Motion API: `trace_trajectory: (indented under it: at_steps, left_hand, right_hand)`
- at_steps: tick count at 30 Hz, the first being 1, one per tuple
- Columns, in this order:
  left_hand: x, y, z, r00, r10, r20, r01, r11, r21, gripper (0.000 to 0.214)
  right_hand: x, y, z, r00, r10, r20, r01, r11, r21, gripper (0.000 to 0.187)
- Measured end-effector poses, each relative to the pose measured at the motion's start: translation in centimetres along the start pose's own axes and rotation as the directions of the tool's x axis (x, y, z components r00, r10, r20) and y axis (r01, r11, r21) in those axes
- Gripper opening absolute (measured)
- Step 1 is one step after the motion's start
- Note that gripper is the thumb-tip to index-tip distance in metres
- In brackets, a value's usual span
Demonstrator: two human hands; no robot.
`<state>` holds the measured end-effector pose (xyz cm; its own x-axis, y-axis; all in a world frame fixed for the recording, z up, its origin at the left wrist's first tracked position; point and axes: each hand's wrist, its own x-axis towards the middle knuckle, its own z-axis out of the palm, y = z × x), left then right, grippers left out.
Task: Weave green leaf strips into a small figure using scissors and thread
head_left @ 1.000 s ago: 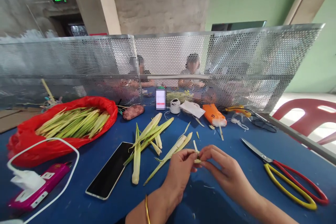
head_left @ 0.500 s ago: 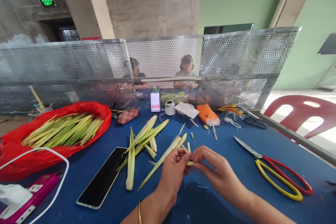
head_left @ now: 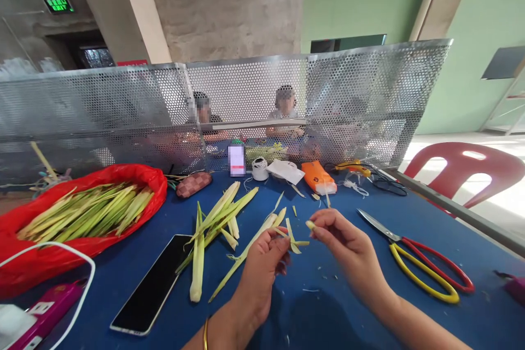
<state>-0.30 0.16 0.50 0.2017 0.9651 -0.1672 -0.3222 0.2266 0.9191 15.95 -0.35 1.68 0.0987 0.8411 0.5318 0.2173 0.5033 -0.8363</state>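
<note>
As L hand (head_left: 264, 262) pinches husk strips (head_left: 293, 246), R hand (head_left: 348, 243) pinches scrap (head_left: 310, 225).

Two foreground hands (head_left: 262, 262) (head_left: 348, 243), two phones (head_left: 147, 287) (head_left: 237, 161), one pair of scissors (head_left: 397, 238)

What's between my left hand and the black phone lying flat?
In the head view, loose yellow-green leaf strips lie between your left hand and the black phone; at least one reaches over the phone's edge.
</note>
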Motion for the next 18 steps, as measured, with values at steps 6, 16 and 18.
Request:
trace_trajectory:
  at_steps: [6,16,18]
  left_hand:
    - [-0.36,-0.08,0.22,0.999,0.015,0.035,-0.015,1.000,0.009,0.031]
    - [-0.30,-0.69,0.33,0.998,0.054,0.011,-0.054,0.998,0.010,0.027]
    - [-0.36,-0.56,0.41,0.997,0.067,0.022,-0.068,0.997,0.028,0.025]
  right_hand:
    - [-0.29,0.20,0.66,0.983,0.169,0.078,-0.165,0.985,-0.044,0.025]
    - [-0.76,0.13,0.69,0.992,0.037,0.122,-0.013,0.980,-0.197,0.015]
    - [-0.73,0.33,0.66,0.990,0.029,0.138,0.000,0.979,-0.205,0.015]
